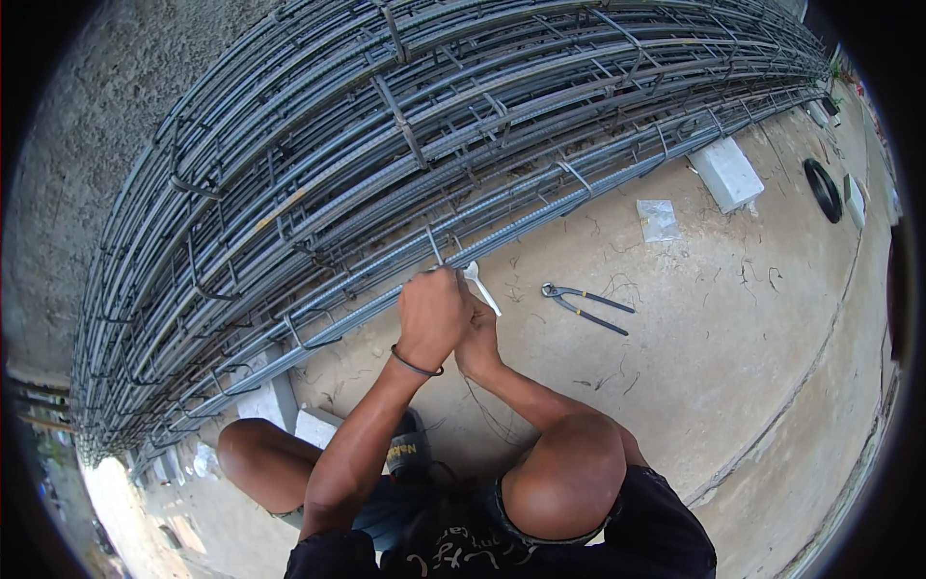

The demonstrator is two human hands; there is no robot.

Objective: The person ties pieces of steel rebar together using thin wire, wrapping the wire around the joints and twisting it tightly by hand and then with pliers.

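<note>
My left hand (432, 301) is closed in a fist at the near edge of a steel rebar cage (540, 214), beside one of its stirrups. Just below and to the right, my right hand (478, 338) is closed too, its fingers partly behind the left. Whatever the two hands grip is hidden. A small white piece with a broad end and a narrow stem (483, 289) shows right beside the fingers; I cannot tell whether it is held or lies on the floor. End-cutting pincers (586, 307) with dark handles lie spread on the concrete to the right.
More rebar cages (405, 125) are stacked beyond, with stirrups jutting out. White blocks (729, 174) sit by the cages. A clear plastic packet (659, 220), a black ring (823, 190) and scattered wire bits (748, 275) lie on the concrete floor (733, 386). My knees frame my forearms.
</note>
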